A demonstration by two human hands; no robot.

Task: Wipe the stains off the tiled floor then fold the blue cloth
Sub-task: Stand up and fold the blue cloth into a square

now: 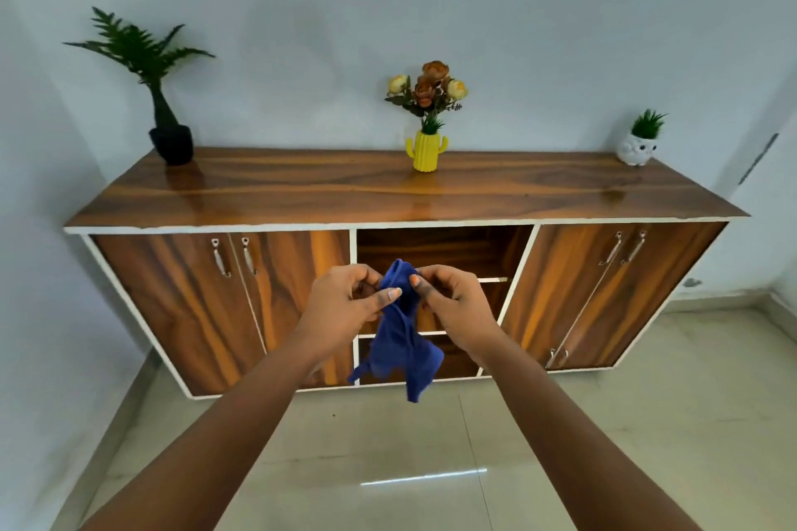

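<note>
The blue cloth (401, 341) hangs bunched in the air in front of the cabinet, its lower corners dangling above the floor. My left hand (345, 306) pinches its upper edge from the left with thumb and fingers. My right hand (453, 302) pinches the same upper edge from the right, close beside the left. Both arms reach forward from the bottom of the view. The pale tiled floor (388, 444) lies below; one tiny dark speck (333, 415) shows near the cabinet base.
A long wooden cabinet (258, 194) stands against the wall, with doors at both sides and open shelves (444, 250) in the middle. On top stand a fern in a black pot (170, 142), a yellow cactus vase of flowers (426, 151) and a white owl planter (637, 149).
</note>
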